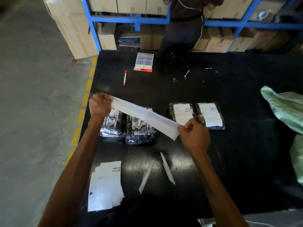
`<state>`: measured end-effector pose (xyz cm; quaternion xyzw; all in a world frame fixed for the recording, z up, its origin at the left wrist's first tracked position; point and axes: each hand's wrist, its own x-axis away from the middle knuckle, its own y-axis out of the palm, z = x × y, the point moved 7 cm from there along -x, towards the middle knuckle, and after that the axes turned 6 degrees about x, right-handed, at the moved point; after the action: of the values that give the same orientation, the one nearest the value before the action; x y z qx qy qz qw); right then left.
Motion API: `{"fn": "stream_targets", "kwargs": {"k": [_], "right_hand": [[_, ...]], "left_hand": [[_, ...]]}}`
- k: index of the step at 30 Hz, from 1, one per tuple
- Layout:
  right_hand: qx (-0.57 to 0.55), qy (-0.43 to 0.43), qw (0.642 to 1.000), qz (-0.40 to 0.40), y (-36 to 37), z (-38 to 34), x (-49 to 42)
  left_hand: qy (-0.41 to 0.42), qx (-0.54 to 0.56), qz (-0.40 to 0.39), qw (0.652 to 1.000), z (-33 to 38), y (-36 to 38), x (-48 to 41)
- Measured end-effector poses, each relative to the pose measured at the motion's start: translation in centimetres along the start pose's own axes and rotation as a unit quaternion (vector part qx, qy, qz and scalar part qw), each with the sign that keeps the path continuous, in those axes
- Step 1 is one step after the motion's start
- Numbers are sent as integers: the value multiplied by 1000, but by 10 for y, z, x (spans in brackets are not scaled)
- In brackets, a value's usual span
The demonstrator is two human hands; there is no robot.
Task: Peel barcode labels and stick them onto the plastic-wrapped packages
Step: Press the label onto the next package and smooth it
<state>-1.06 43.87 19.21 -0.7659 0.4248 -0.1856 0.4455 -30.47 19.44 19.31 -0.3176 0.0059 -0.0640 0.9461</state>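
Observation:
My left hand (pixel 100 104) and my right hand (pixel 194 136) each pinch one end of a long white label sheet (pixel 145 117), stretched in the air above the black table (pixel 164 89). Under the sheet lie two plastic-wrapped dark packages (pixel 139 131) without a full label visible. To the right lie two more wrapped packages (pixel 182 113) (pixel 210 116), each with a white barcode label on top. A stack of barcode label sheets (pixel 105 185) lies at the table's near left edge.
Two white backing strips (pixel 167 167) lie on the table in front of me. A red marker (pixel 125 78) and a coloured sticker card (pixel 144 61) lie farther back. A green sack (pixel 288 110) is at the right. A person (pixel 183 23) stands by blue shelving with cartons.

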Motion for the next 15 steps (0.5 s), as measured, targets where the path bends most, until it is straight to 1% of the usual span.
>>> {"fn": "stream_targets", "kwargs": {"k": [3, 5, 6, 8, 12, 15], "right_hand": [[15, 53, 997, 48, -4, 22, -11], [14, 71, 996, 55, -6, 37, -16], [7, 53, 997, 52, -6, 38, -16], [-6, -10, 999, 43, -3, 30, -9], [-14, -122, 992, 13, 21, 7, 13], [50, -248, 968, -3, 52, -6, 37]], "left_hand": [[-4, -48, 64, 997, 8, -26, -7], [-4, -54, 96, 994, 7, -45, -18], [5, -48, 99, 994, 7, -51, -24], [42, -30, 91, 994, 12, -52, -26], [106, 6, 86, 991, 31, -38, 3], [149, 37, 86, 984, 37, -26, 33]]}}
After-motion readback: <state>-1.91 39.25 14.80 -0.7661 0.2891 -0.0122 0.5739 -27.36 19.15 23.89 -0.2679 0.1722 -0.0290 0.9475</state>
